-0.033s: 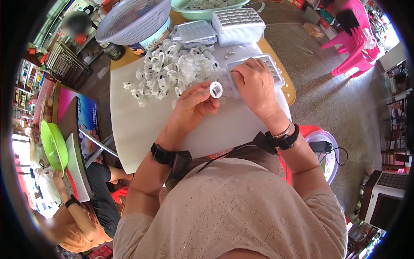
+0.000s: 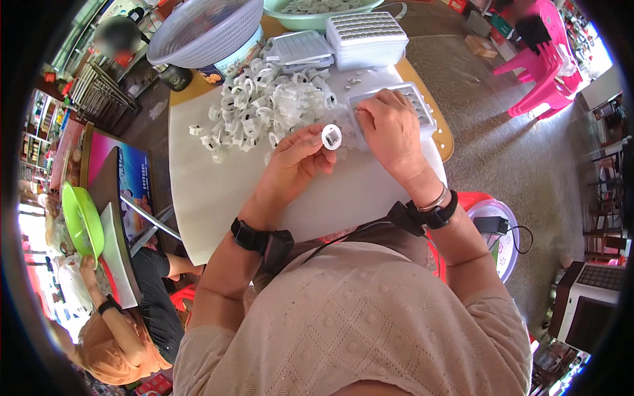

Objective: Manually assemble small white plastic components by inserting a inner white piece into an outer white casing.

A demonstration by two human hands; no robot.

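Left hand (image 2: 294, 160): pinches white ring (image 2: 337, 136), apparently exposing its face.
Right hand (image 2: 391, 132): curled over tray (image 2: 423, 107), ring's two o'clock; hold unclear.
Pile (image 2: 281, 105): ring's ten o'clock, presumably handy.

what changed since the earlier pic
Barely anything: the co-worker at left seems to have shifted slightly toward the picture's left edge. Nothing was visibly taken hold of or let go. The left hand still holds the white part, the right hand is still over the tray, and the pile looks the same.
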